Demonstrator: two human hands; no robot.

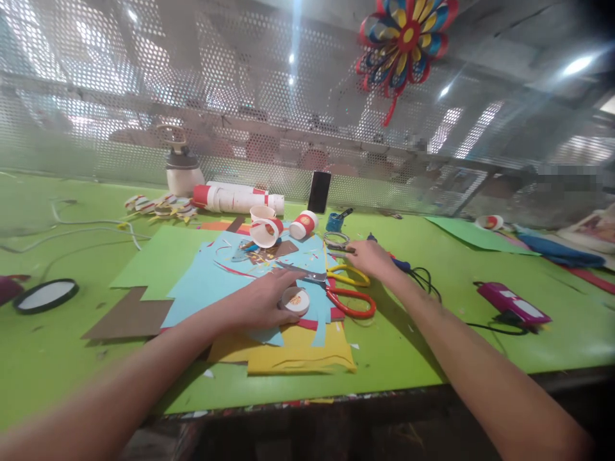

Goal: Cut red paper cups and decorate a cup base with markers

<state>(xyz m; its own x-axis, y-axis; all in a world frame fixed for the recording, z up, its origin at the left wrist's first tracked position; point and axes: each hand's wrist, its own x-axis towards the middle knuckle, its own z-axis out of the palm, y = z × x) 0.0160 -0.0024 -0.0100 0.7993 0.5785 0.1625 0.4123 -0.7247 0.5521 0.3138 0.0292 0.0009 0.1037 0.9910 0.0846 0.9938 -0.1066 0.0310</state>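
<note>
Far left: one black-rimmed round lid (45,295) lies flat on the green table (432,333), near a loose white cable (91,227).
Far centre-left: one white jug (181,171) with a dark cap; contents not visible. Beside it one long stack of paper cups (237,198) lies on its side.
Loose cups: three further red-and-white cups near the centre, two nested (266,227), one tipped on its side (303,225); all look empty.
Left hand (262,301): fingers curled around a small paper cup (295,300), which rests on blue paper sheets (211,282) at near centre.
Scissors: two pairs, red-handled (353,303) and yellow-handled (348,276), touching, just right of the cup.
Right hand (372,259): fingers pinched on a thin metal tool (339,248); kind unclear.
Right: one pink device (512,303) with a black cord.
</note>
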